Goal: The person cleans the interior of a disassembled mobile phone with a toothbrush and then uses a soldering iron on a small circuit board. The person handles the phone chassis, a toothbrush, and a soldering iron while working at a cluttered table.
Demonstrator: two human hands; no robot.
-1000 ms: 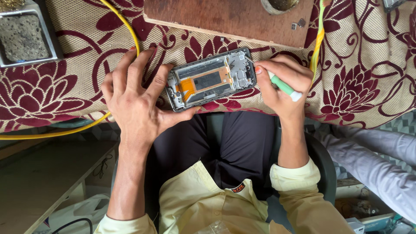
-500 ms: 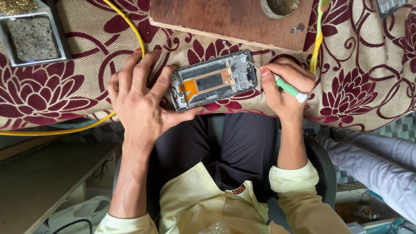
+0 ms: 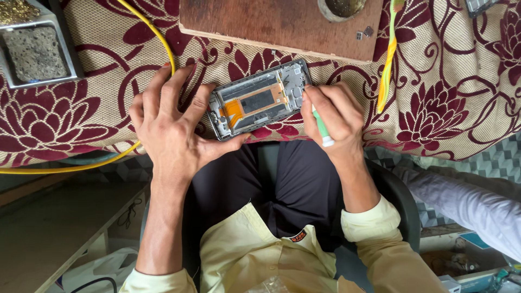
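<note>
Your left hand (image 3: 171, 130) lies spread, palm down, pinning the opened phone frame (image 3: 260, 100) to the table (image 3: 461, 108); your right hand (image 3: 334, 116), closed on a green-handled tool (image 3: 321, 127), works the frame's right end.

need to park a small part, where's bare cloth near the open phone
Free: cloth right of the yellow-green tool, and left of the left hand below the metal tray. Crowded: around the phone frame, right hand, wooden board.
</note>
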